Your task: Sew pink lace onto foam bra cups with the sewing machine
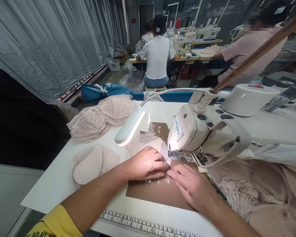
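Observation:
A beige lace bra cup (153,142) lies partly under the needle area of a white sewing machine (187,128). My left hand (148,164) rests on its near edge, fingers together and bent, pressing the lace down. From the right, my right hand (191,181) reaches in with its fingertips closed on the same edge, close to the left fingertips. Both hands sit over a brown sheet (158,192) in front of the needle. The exact pinch of the fabric is hidden by my fingers.
Stacked lace cups (96,121) lie at the back left; a smooth foam cup (88,166) sits nearer. A lit lamp (129,126) hangs over the white table (56,184). Beige lace fabric (256,194) is heaped at right. Two people (156,56) sit working beyond.

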Demonstrator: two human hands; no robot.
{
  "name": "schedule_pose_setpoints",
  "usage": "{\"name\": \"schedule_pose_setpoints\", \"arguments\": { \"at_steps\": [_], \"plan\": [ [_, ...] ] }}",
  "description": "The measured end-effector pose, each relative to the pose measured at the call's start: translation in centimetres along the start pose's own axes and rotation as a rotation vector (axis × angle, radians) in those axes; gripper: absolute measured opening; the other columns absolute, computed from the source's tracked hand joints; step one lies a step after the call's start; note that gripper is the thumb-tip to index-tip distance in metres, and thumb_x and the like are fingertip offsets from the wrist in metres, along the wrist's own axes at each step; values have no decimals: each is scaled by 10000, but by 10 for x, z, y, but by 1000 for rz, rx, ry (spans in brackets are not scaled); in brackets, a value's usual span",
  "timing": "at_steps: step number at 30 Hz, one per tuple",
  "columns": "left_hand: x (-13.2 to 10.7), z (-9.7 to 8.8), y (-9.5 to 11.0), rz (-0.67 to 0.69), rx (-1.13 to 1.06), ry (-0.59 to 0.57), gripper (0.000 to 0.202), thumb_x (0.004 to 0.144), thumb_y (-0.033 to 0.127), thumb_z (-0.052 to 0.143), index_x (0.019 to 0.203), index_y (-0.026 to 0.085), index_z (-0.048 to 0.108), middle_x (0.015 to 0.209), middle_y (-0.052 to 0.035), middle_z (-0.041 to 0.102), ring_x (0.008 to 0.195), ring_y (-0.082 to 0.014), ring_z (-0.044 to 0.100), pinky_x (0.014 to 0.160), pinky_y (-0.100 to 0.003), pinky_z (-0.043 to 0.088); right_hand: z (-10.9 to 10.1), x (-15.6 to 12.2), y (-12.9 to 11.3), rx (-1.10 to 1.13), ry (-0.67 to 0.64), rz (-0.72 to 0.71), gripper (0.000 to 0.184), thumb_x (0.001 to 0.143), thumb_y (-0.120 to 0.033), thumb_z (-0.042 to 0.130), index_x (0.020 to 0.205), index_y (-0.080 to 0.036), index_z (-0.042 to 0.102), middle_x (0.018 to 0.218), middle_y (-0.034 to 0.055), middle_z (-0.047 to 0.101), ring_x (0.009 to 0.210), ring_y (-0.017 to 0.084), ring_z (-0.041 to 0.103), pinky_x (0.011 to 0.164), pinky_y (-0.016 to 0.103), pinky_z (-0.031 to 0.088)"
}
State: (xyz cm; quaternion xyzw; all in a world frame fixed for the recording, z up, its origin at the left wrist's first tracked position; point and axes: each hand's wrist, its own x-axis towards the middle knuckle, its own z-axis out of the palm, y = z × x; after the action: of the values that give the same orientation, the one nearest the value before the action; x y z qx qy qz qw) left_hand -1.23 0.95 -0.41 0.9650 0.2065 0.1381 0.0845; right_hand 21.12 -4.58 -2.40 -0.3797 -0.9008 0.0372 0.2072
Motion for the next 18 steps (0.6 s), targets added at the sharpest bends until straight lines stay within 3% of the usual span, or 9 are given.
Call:
{"name": "schedule_pose_setpoints", "arguments": {
  "at_steps": [7,13,18],
  "plan": [
    [0,2,0,-18,20,8,310,966,346,415,981,194,685,907,-69,634,807,-167,535,774,-322,393,3,-1,2,-86,67,50,370,876,-92,397,1144,-179,636,833,47,666,668,139,597,589,244,455],
    [-1,3,5,-14,13,18,282,947,339,454,1072,186,656,1154,-98,625,941,-192,547,878,-351,402,0,0,1,-192,32,-1,379,819,-53,405,1078,-139,668,812,57,663,689,166,597,560,262,450],
    [0,5,10,-41,45,39,262,963,269,425,1044,183,659,1165,-70,646,948,-184,553,884,-349,414,0,2,-2,-230,57,8,374,815,-54,418,1062,-149,682,793,40,671,674,163,597,548,263,432]
  ]
}}
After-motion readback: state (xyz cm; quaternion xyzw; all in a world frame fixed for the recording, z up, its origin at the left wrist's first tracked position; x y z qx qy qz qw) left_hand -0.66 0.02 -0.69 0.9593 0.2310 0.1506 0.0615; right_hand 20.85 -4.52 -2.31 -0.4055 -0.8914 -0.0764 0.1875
